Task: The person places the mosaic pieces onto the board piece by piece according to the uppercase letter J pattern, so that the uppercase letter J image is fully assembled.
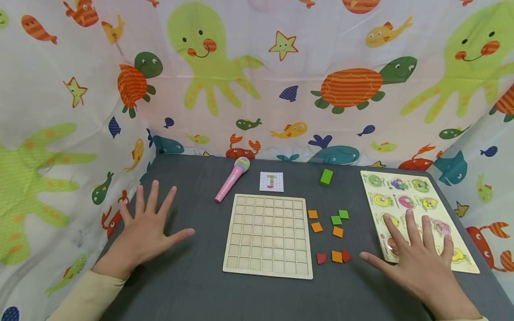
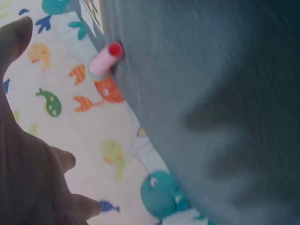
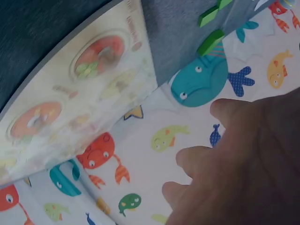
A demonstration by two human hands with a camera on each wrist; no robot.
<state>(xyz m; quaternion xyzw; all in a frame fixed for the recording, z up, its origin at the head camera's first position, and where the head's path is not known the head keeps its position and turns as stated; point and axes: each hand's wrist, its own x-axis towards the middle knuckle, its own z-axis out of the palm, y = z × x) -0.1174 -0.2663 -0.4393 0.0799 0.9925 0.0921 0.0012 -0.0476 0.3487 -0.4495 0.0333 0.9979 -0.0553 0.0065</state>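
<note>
My left hand [image 1: 145,232] hovers with spread fingers over the table's left side, holding nothing. Nearest to it is a pink toy microphone [image 1: 230,183], also in the left wrist view as a pink handle [image 2: 104,61]. Fingers spread, my right hand [image 1: 422,263] is above the lower part of a fruit puzzle board [image 1: 387,187] and hides some of its pictures; it grips nothing. Between the hands lies a wooden grid board [image 1: 267,236] with bare squares. Right of it are several orange square tiles [image 1: 317,227], green tiles [image 1: 336,220] and red rounded pieces [image 1: 321,258].
Behind the grid board lies a small card [image 1: 271,182] showing a coloured J-shaped pattern. A green block [image 1: 326,177] stands at the back, right of the card. A sea-animal curtain [image 1: 257,67] encloses the dark table [image 1: 192,285] at the back and sides.
</note>
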